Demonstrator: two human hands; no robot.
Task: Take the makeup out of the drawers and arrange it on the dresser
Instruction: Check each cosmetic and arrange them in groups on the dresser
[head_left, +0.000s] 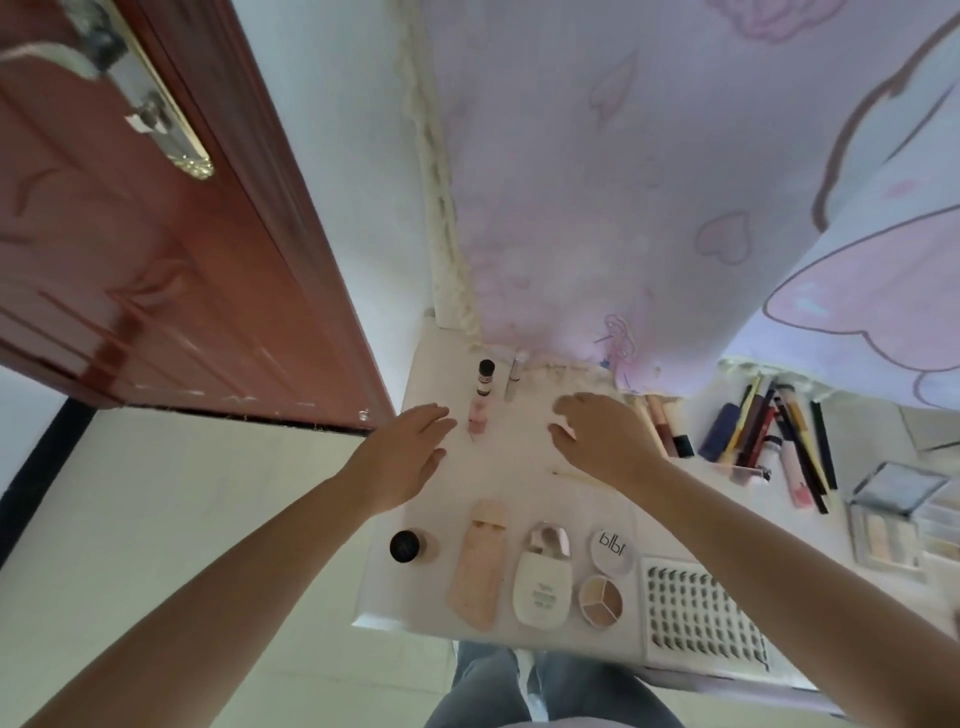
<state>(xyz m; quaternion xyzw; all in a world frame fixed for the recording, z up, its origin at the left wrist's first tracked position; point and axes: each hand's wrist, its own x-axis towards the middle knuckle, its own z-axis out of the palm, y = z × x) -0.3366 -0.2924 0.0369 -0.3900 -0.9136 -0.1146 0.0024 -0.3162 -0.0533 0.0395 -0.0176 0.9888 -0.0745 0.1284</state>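
Left hand: the left hand hangs palm-down over the left edge of the dresser top, fingers straight and relaxed, grasping nothing; its fingertips are just beside a small pink bottle, and I cannot tell whether they touch it.

Right hand: the right hand is spread over the middle of the top, fingers loosely bent, holding nothing; whether it rests on the surface I cannot tell.

Back row, 12 o'clock of the hands: a black-capped vial lies end to end with the pink bottle, and a slim pale tube lies just to the right of it.

Front row, 6 o'clock of the hands: from left to right, a black-lidded jar, a long peach tube, a white bottle with a rosy cap, then a round white lid with an open three-shade compact just below it.

Thin stick: a thin yellow stick lies under the right wrist.

3 o'clock side: two brown tubes sit close by the right hand; farther off is a clutter of pencils and tubes, and beyond it a mirrored palette.

4 o'clock corner: a white tray of false lashes lies partly under the right forearm.

Behind: a pink printed cloth hangs down to the back of the top.

10 o'clock: a reddish-brown door stands ajar.
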